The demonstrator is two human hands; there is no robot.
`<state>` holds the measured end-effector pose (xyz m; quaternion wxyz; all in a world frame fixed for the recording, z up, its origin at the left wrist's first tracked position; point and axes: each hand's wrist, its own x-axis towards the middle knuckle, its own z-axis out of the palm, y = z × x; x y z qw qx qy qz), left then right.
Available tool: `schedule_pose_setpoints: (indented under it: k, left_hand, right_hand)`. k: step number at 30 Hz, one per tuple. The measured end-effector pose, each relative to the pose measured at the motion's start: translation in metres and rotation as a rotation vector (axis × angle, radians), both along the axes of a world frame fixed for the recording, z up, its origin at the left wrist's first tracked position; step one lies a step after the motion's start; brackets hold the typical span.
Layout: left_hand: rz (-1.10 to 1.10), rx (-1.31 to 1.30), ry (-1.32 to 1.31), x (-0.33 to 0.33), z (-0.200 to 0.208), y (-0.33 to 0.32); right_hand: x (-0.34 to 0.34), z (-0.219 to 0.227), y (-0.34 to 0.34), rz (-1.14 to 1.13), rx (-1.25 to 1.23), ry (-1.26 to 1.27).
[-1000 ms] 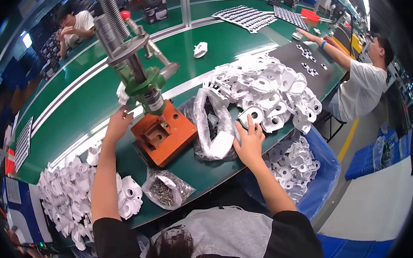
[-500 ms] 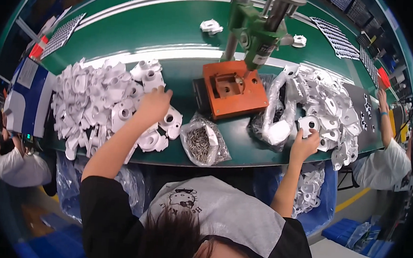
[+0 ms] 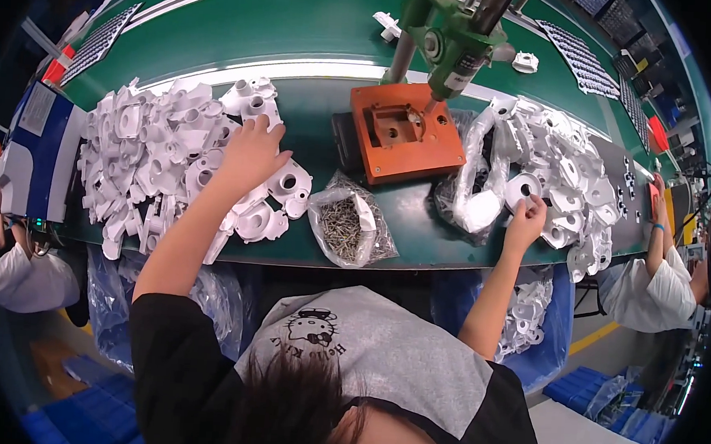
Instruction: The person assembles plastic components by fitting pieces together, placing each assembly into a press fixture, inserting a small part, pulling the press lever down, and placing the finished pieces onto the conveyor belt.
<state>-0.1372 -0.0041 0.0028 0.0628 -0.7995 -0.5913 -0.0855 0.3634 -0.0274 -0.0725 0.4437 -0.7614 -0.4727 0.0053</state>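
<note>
Head cam: I see L hand palm down at the R side of the left pile of white parts, fingers bent & part-spread. A white housing w/ round tubes sits under/just beyond the fingertips; can't tell if I've got hold of it there. More pcs lie L of those fingers, a few nearer the table edge, R of the wrist.

R hand: thumb & fingers drawn nearly tog., pinching the near rim of a white plate w/ round hole. Plate is right at the fingertips, by the near-L edge of the right pile, which spreads R & beyond them. Just L of these fingers I see a clear plastic bag, rim rolled back.

Btwn both hands, apart from all fingers: orange fixture w/ recessed pocket, green press over its far-R part. Bag of fasteners lies R of L fingers, nearer the edge of the green table. Blue bin w/ white pcs is below R fingers.
</note>
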Motion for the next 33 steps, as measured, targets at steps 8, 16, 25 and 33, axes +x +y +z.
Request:
schedule_pose_setpoints:
  k: [8,16,25,33]
  left_hand:
    - [-0.179,-0.293,-0.028,0.018,0.011,-0.030]
    - [-0.008,-0.505,-0.847,0.028,0.042,-0.004]
    - [-0.361,-0.537,-1.740,0.135,0.054,-0.041]
    - [-0.279,-0.615,-1.774,0.135,0.033,-0.040]
  right_hand:
    - [-0.018,0.044,-0.021,0.136,0.433,0.539]
    - [-0.098,0.071,-0.019,0.372,0.383,0.482]
    - [-0.216,0.110,-0.025,1.061,0.269,0.810]
    - [-0.193,0.101,-0.037,1.237,-0.062,0.908]
